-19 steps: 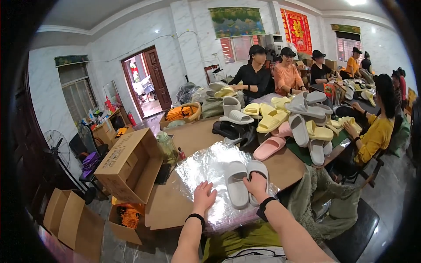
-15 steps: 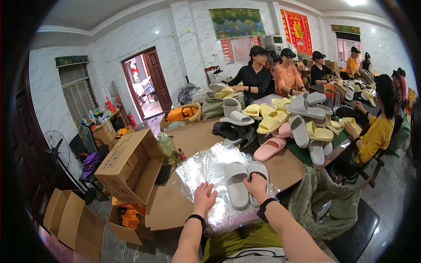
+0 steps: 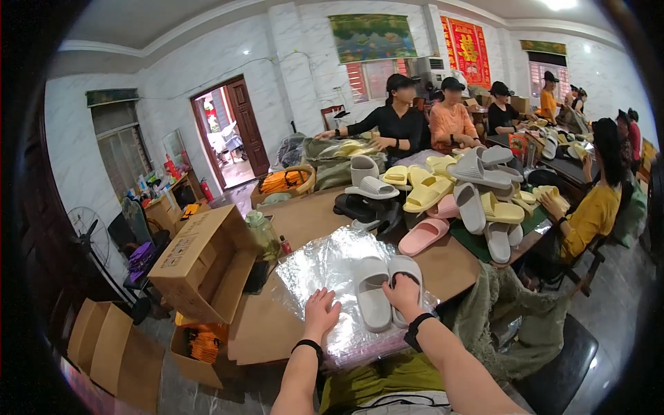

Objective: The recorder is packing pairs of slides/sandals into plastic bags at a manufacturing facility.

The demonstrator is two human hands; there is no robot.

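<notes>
Low in the frame's centre, a pair of white slippers is laid on clear plastic bags on the table. The right slipper's heel is gripped by the right hand; the left hand is pressed flat and open on the plastic.

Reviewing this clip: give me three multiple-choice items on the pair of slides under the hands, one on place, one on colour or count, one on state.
1. Where does the pair of pale grey slides lie?
A. On the stack of clear plastic bags
B. Inside the open cardboard box
C. On the floor

2. What colour is the lone slide lying just beyond the bags?
A. Black
B. Pink
C. Green

3. What is the left hand doing?
A. Lifting a slide
B. Holding a bottle
C. Resting flat on the bags

Answers:
1 A, shiny film shows all around the pair.
2 B, it is plainly pink.
3 C, its palm lies on the film, while the right hand touches the right slide.
</notes>
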